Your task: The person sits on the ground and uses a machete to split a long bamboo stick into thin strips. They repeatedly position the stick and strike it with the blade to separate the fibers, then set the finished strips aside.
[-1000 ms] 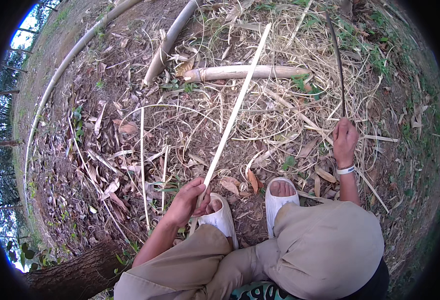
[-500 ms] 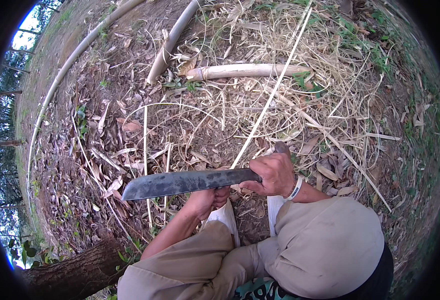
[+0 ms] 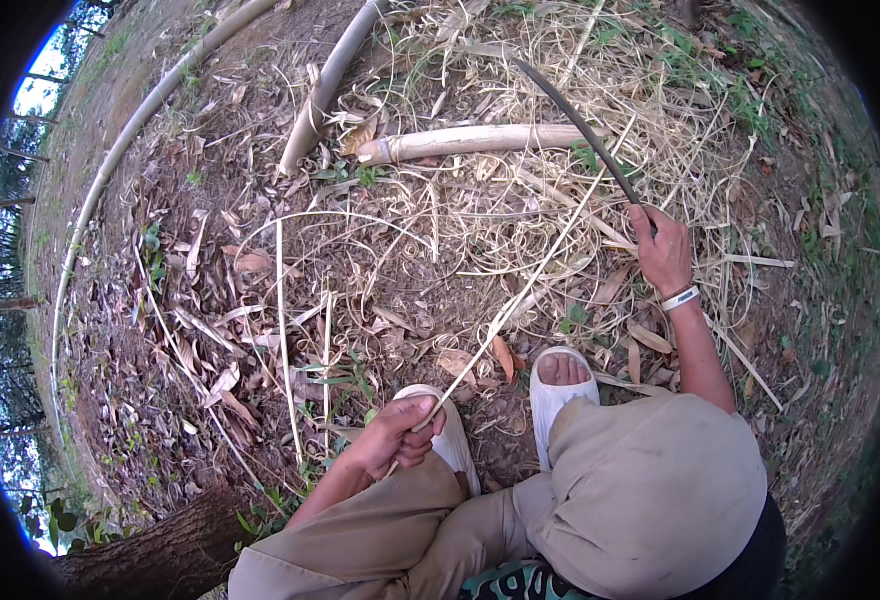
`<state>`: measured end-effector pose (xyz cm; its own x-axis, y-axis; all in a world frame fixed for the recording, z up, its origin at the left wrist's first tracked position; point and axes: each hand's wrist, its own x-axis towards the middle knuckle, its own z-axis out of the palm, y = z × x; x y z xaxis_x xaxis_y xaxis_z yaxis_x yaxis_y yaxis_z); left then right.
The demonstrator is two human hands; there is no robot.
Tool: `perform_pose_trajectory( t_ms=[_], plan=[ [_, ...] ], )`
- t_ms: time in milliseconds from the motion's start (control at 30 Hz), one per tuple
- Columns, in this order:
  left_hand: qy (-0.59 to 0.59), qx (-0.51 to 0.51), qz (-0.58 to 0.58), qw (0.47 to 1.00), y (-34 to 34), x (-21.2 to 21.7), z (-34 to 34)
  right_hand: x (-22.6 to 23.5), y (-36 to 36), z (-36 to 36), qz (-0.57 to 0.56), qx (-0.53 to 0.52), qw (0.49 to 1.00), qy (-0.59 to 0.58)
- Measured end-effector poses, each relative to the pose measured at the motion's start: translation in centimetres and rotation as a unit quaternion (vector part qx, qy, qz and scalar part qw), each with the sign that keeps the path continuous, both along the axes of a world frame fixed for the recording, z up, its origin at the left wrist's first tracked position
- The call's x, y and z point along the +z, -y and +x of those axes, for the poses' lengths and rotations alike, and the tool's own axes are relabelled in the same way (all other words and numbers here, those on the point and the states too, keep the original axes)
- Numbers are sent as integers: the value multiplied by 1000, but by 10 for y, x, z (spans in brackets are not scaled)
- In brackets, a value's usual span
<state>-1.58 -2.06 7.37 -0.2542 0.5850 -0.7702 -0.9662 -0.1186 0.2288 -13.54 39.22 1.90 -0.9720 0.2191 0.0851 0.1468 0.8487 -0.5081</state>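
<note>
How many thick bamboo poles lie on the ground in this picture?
3. A long curved pole runs along the left, a second pole slants at top centre, and a short pale pole lies crosswise beside it. Shavings may hide more.

The thin pale bamboo strip (image 3: 520,300) runs slanted across the middle, from the left hand (image 3: 395,440) up toward the right hand (image 3: 663,250); it splits the ground in two. The long dark curved knife (image 3: 585,130) sticks up and away from the right hand; the thick pale bamboo pole (image 3: 470,142) blocks the far side; the white sandals (image 3: 557,395) fill the near ground. Left of the strip there are only flat dry leaves (image 3: 240,265) and thin straw-coloured shavings (image 3: 480,215); a hand fits there.
</note>
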Motion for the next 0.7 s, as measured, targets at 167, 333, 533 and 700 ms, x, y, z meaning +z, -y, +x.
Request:
perform_pose_trajectory(
  t_ms=[167, 333, 533, 700],
  plan=[
    [-57, 46, 78, 994, -8, -15, -22, 14, 46, 24, -102, 73, 992, 11],
    [-85, 29, 37, 995, -21, -5, -41, 29, 109, 64, -71, 253, 965, -4],
    [-122, 41, -7, 992, -18, -19, -29, 33, 137, 79, -79, 350, 933, 35],
    [-232, -34, -106, 966, -25, -18, -24, 29, 138, 83, -87, 324, 940, 60]
  ],
)
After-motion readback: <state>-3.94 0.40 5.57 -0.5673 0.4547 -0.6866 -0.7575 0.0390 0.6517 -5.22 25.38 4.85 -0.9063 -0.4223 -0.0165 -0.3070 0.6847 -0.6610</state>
